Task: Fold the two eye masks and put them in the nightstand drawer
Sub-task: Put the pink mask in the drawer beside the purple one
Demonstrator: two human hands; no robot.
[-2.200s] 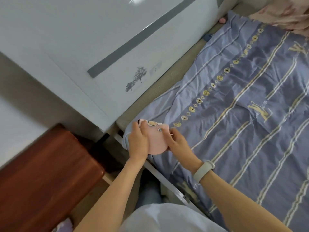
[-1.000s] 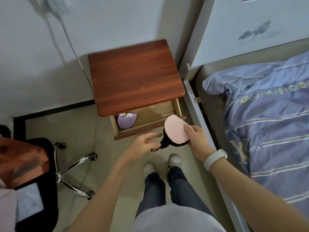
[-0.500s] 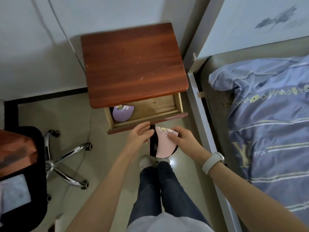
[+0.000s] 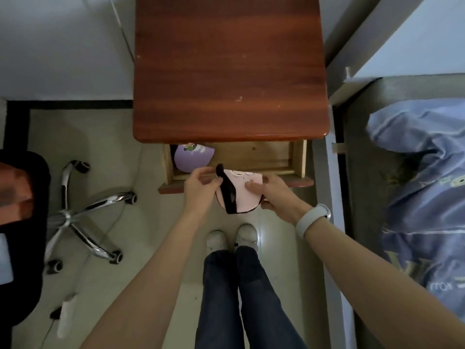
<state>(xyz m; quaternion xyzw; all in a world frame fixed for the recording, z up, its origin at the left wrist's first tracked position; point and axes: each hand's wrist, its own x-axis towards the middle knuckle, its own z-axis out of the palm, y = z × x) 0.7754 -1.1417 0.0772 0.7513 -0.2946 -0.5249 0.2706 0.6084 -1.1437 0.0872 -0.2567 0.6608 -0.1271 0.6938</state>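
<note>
Head view: we are counting two eye masks, purple mask (image 4: 193, 157) lying in the drawer (image 4: 269, 157), folded pink mask (image 4: 242, 195) being pinched by both grips, left hand (image 4: 200, 185) and right hand (image 4: 275, 195), long axis pointing toward the drawer.

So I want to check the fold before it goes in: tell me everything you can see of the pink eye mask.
The pink mask looks like soft fabric, folded to a half-round with its curved edge toward the person. Small cartoon prints mark its top edge. A black strap hangs across its left side. It is held level over the front edge of the open drawer, not yet inside. The right hand grips its right side, thumb on top; the left hand pinches the strap.
</note>
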